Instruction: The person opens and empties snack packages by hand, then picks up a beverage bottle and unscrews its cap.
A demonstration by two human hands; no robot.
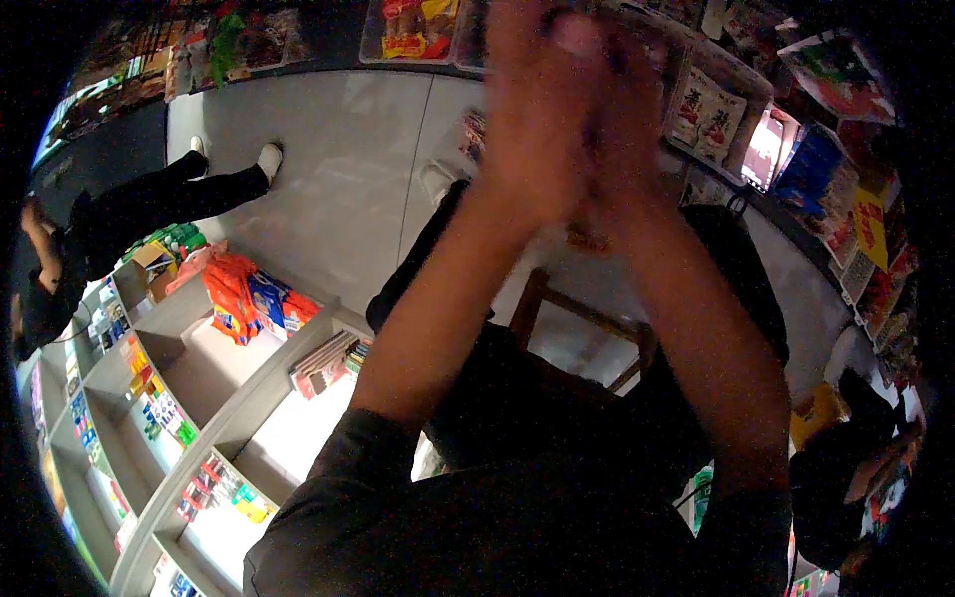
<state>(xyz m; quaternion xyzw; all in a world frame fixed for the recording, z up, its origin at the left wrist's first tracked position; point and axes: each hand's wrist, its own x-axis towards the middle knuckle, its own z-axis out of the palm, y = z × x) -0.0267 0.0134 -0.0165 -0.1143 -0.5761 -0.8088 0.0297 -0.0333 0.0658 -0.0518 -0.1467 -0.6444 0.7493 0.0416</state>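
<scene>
My left hand [537, 129] and my right hand [632, 129] are raised close together at the top of the view, nearly palm to palm. Both are dark and smeared by motion. Their fingers run into the shadow near the top edge, so I cannot tell how they are bent or whether anything is between them. Behind the hands are clear bins of packaged goods; a white packet with red lettering [704, 114] lies in the bin right of my right hand. Below my forearms, my dark-clothed legs frame a wooden stool [577, 303].
White shelving [229, 438] with boxed goods fills the lower left, with orange and blue bags [249, 294] on it. A person in dark clothes [139, 214] stands at the left. Another dark-clothed person [836, 478] is at the lower right. Packaged goods [831, 184] line the right side.
</scene>
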